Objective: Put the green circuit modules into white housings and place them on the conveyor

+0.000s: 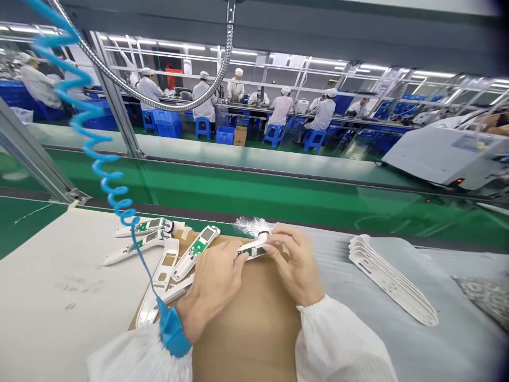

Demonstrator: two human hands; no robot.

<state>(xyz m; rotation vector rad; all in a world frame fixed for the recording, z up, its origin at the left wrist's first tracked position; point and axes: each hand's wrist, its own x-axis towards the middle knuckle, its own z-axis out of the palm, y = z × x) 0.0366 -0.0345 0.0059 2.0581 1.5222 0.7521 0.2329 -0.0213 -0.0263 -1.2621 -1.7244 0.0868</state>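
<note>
Over the brown cardboard (246, 329), my left hand (217, 278) and my right hand (297, 265) hold a white device housing (251, 250) with a green circuit board inside. My left fingers grip its near left end, while my right thumb and fingertips pinch the end with a dark ring. Left of my hands lies another white housing (196, 252) with a board and grey screen. Beside it is a white cover shell (165, 276) with window openings, partly behind my left wrist. Two more housings with boards (145, 241) lie further left.
A blue wrist strap (174, 330) on my left wrist joins a coiled blue cord (105, 159) hanging across the left. Nested white shells (393, 286) lie right on foam sheeting. Clear plastic (252, 227) sits behind the housing. People in white work beyond the green conveyor (238, 196).
</note>
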